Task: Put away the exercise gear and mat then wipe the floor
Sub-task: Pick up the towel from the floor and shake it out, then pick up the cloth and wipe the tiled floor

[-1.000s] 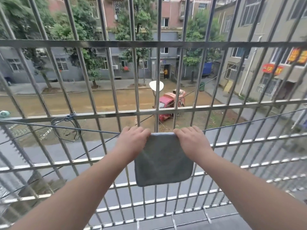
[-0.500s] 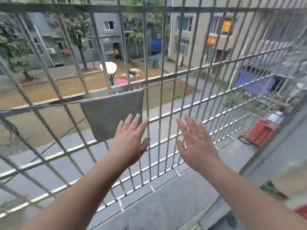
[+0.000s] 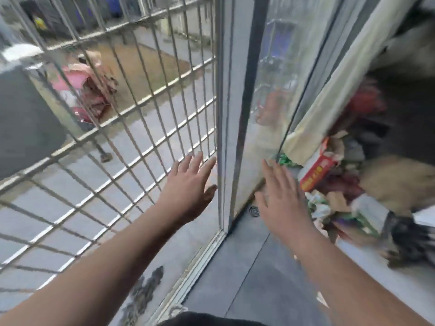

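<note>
Both hands are held out empty with fingers straight and spread: the left hand in front of the metal window grille, the right hand before the window frame. The grey cloth hangs on the grille at far left, well apart from both hands, and a blurred clutter of boxes lies at right.

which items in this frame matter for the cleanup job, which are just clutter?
Job:
grey cloth, hanging on the window grille
left hand, open, holding nothing
right hand, open, holding nothing

Clutter:
red box and blurred pile on the sill
cream curtain
mosquito coil by the window frame
</note>
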### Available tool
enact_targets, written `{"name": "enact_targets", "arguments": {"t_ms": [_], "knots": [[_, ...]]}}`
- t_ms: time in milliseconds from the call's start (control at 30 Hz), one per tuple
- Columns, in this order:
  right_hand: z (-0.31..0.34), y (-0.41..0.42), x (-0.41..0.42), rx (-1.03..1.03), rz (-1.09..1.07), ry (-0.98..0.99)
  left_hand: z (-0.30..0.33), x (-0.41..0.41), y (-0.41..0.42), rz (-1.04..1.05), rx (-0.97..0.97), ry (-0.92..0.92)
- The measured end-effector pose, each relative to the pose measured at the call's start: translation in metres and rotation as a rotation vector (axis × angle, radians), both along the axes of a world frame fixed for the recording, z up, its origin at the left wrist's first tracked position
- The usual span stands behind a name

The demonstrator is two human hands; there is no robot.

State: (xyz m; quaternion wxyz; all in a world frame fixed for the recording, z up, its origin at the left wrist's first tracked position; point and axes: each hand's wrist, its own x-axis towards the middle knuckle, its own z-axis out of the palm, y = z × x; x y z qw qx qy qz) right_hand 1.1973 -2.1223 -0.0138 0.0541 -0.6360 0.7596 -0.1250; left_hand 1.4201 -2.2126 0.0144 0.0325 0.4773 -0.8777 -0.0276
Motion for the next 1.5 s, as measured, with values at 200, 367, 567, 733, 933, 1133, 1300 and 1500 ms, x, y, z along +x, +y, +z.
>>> {"name": "enact_targets", "arguments": {"t_ms": [200,367,567,733,933,1133,1300,1500], "knots": [[-0.02,0.129,-0.129,-0.022,-0.271,-0.011,-0.01,-0.16,0.066,-0.265,0.034,0.059],[-0.025,0.248,-0.206,0.003,-0.547,0.002,-0.023,-0.286,0.139,-0.534,0.074,0.067],[-0.027,0.373,-0.256,0.013,-0.893,-0.003,-0.032,-0.401,0.22,-0.841,0.08,0.051],[-0.036,0.453,-0.272,-0.004,-1.137,-0.027,-0.045,-0.483,0.288,-1.042,0.137,0.022],[-0.05,0.522,-0.309,0.037,-1.429,-0.057,-0.057,-0.589,0.356,-1.265,0.164,0.02],[-0.066,0.555,-0.383,0.064,-1.668,-0.108,-0.072,-0.716,0.408,-1.459,0.166,-0.017],[-0.066,0.59,-0.433,0.053,-1.823,-0.123,-0.071,-0.797,0.475,-1.668,0.177,-0.015],[-0.067,0.656,-0.453,0.032,-2.019,-0.107,-0.085,-0.856,0.572,-1.819,0.182,-0.065]]}}
